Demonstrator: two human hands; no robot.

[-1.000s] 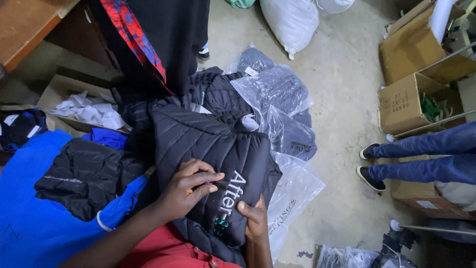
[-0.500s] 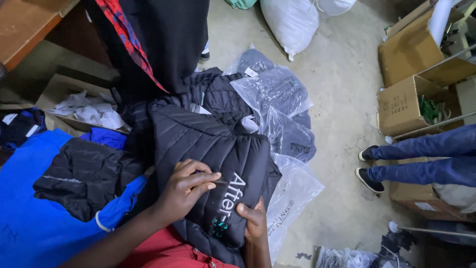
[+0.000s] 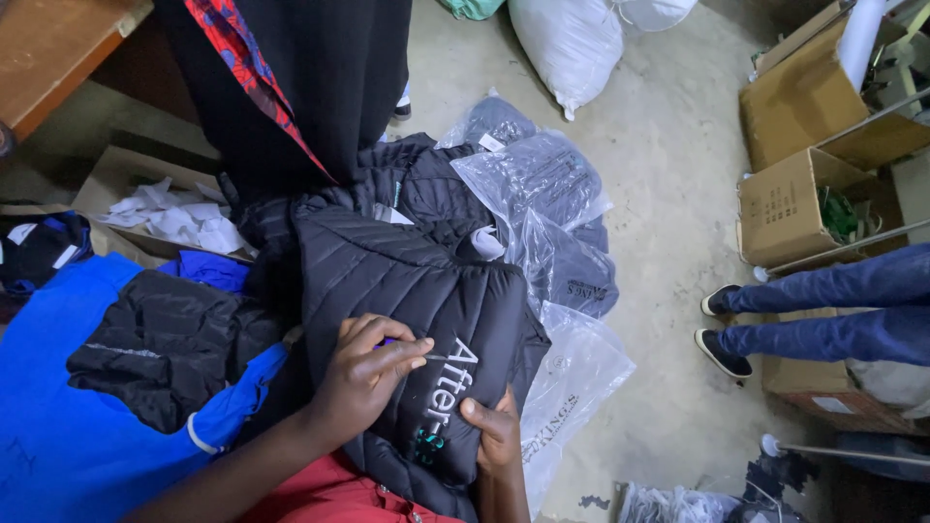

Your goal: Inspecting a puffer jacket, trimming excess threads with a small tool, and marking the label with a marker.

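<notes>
Left hand (image 3: 373, 373): resting on the black quilted jacket (image 3: 407, 291), fingers curled and pinching a thin tool (image 3: 433, 357) whose tip is touching the white lettering (image 3: 450, 387) just right of the fingertips; what kind of tool cannot be told.

Right hand (image 3: 496, 436): lying below and right of the left hand, thumb pressing on the jacket's face beside the lettering, the other fingers wrapping under the folded edge, gripping the cloth.

Jacket: lying under both hands, across the person's lap, stretching up and away from them toward a standing person's dark garment (image 3: 320, 87) with a red patterned strip.

Second black jacket (image 3: 165, 344): lying left of the left hand, apart from it, on a blue sheet (image 3: 58, 426).

Clear bags (image 3: 542, 194): holding dark folded clothes, piling up above and right of the hands; one more bag (image 3: 572, 378) is lying just right of the right hand, partly under the jacket.

White paper scraps (image 3: 179, 218): sitting in a flat carton, up and left of the hands.

Cardboard boxes (image 3: 785, 208): standing well right of the hands on the concrete floor (image 3: 668, 145).

Another person's legs (image 3: 833, 310): in blue jeans and dark shoes, reaching in from the right, well apart from both hands.

White sack (image 3: 572, 44): lying far above the hands.

Desk (image 3: 48, 48): showing a wooden corner far up and left.
</notes>
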